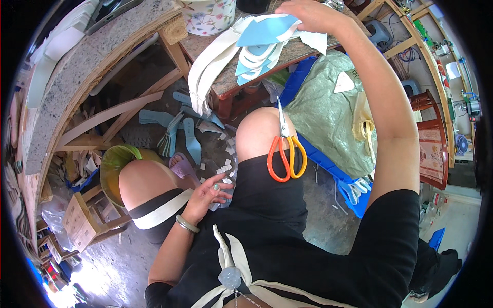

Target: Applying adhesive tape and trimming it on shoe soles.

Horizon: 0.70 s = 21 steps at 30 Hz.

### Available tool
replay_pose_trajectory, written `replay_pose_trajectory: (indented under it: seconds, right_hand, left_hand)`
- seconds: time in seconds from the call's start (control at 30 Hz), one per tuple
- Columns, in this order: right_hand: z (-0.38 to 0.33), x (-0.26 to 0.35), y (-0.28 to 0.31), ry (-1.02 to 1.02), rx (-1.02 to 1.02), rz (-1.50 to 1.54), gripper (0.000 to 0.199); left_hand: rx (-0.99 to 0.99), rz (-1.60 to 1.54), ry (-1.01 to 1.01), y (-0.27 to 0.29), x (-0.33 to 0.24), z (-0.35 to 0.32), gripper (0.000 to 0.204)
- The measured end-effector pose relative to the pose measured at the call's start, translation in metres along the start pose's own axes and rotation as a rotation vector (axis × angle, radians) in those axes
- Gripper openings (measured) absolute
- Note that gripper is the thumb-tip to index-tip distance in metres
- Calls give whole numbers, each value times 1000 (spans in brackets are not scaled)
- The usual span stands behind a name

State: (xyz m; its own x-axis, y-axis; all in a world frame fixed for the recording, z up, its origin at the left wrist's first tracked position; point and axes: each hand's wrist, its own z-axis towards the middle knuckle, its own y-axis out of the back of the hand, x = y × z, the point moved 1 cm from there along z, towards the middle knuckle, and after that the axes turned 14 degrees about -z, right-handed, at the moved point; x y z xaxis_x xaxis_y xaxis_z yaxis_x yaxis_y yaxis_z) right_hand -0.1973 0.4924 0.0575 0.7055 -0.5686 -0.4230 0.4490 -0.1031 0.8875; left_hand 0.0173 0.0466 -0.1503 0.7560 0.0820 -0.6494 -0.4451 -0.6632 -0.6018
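My right hand reaches to the far bench, its fingers bent over the edge of a blue-and-white shoe-insole-like piece on top of a pile. Below it, more blue and white pieces overlap at the bench edge, beside a bundle of long white strips hanging down. My left hand, with a ring and bangle, hovers by my left thigh, fingers loosely apart and holding nothing visible. Across my right thigh lie scissors with orange and yellow handles, blades pointing away.
Blue sole-shaped pieces and small white scraps lie on the floor between my legs. At right, green sheeting covers a blue crate. A floral bucket stands on the bench; a wooden stool is at left.
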Motion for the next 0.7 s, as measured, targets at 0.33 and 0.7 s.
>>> replay_pose_trajectory:
  seconds: [0.33,0.7]
  right_hand:
    - [-60,25,36,-937,204,216,33]
    - [-280,90,-111,-1282,794,4,58]
  left_hand:
    - [-57,-18,2,6,3,-2,73]
    - [-199,35,-52,3,2,8,55]
